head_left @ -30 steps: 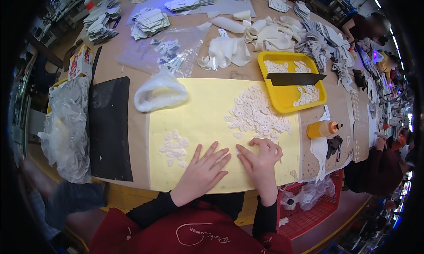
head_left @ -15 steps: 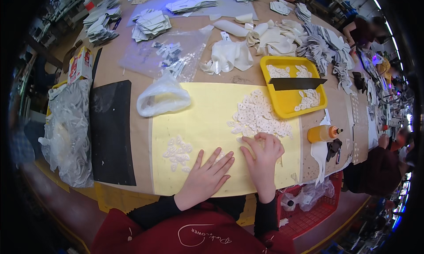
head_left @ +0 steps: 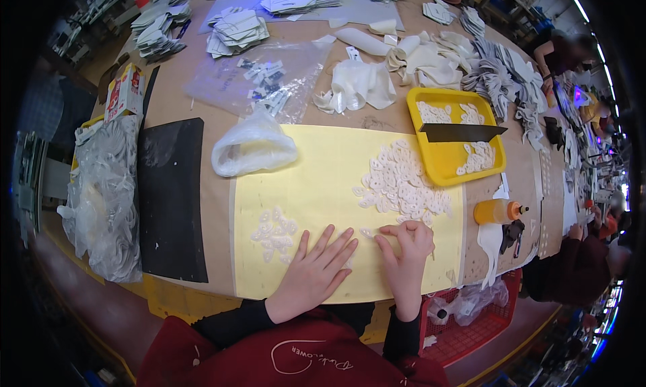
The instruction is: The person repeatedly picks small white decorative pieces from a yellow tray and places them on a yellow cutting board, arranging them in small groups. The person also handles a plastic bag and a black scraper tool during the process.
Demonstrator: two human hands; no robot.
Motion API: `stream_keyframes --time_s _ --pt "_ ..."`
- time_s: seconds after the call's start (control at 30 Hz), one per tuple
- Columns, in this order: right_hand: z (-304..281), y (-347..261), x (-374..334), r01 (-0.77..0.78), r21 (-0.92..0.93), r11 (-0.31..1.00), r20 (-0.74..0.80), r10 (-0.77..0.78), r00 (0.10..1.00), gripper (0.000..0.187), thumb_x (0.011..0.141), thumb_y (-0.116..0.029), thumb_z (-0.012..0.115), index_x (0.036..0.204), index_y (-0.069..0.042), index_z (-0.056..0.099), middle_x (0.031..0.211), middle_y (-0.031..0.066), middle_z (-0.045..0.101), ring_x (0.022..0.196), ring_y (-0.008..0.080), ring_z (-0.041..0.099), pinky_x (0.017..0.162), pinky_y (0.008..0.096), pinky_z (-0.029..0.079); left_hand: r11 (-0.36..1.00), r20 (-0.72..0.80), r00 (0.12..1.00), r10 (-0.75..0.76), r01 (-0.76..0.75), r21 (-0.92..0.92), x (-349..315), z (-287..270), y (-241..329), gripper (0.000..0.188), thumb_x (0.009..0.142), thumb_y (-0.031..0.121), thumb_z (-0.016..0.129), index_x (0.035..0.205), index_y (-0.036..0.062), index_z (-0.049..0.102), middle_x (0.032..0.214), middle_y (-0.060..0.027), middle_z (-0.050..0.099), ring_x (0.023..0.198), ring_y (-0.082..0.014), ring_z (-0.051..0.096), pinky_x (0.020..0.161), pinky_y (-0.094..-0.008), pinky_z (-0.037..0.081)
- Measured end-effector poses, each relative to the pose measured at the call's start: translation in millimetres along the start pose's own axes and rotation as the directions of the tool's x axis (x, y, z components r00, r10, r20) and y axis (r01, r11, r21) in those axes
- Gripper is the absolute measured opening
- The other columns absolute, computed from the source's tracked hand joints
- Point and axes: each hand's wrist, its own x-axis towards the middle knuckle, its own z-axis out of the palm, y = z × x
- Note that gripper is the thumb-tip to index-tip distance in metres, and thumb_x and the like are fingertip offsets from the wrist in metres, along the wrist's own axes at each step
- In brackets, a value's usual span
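Note:
On the yellow sheet, my left hand lies flat, palm down and fingers spread; what is under it is hidden. Several small white oval pieces with holes lie loosely beside its fingers on the left. My right hand is curled, with thumb and forefinger pinched at the edge of a single small white oval piece. A thin stick-like thing shows by its outer fingers, too small to name. Just beyond this hand spreads a heap of the same white pieces.
A yellow tray with a black divider holds more pieces. Nearby are an orange bottle, a clear plastic bag and a black mat. A red basket sits below the table edge. Fabric stacks lie farther back.
My right hand has drawn a little nearer to me from the heap's edge, and the single white piece has come along at its fingertips. My left hand stays in place.

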Motion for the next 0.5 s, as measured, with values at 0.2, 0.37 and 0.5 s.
stream_keyframes --time_s 0.2,0.37,0.5 --pt "-9.9 -15.1 -14.6 0.208 -0.021 0.978 0.189 -0.2 0.961 0.017 0.084 -0.016 0.078 0.101 -0.016 0.077 0.11 0.0049 0.057 0.116 0.0287 0.048 0.098 0.0455 0.031 0.998 0.016 1.0 0.015 -0.016 0.057 3.3 -0.1 2.6 0.06 0.103 0.035 0.058 0.155 0.0094 0.044 0.164 -0.0064 0.038 0.149 -0.0352 0.038 0.115 -0.0659 0.031" --pt "-12.5 -4.0 9.8 0.176 -0.094 0.98 0.055 -0.172 0.984 0.024 0.086 -0.02 0.078 0.109 -0.016 0.075 0.11 0.0058 0.058 0.114 0.0272 0.051 0.097 0.0469 0.031 0.994 0.04 0.999 0.01 -0.014 0.106 4.1 2.5 2.6 0.061 0.102 0.036 0.059 0.154 0.0086 0.045 0.164 -0.0048 0.039 0.149 -0.0341 0.038 0.115 -0.0662 0.03" --pt "-0.8 2.6 32.8 0.099 -0.144 0.985 -0.04 -0.106 0.994 0.026 0.087 -0.02 0.078 0.111 -0.013 0.073 0.107 0.0054 0.058 0.111 0.0266 0.052 0.096 0.0464 0.032 0.998 0.036 0.999 -0.005 0.002 0.06 3.6 3.0 2.5 0.06 0.102 0.037 0.06 0.154 0.0095 0.046 0.164 -0.0046 0.039 0.149 -0.0365 0.037 0.117 -0.0669 0.025"
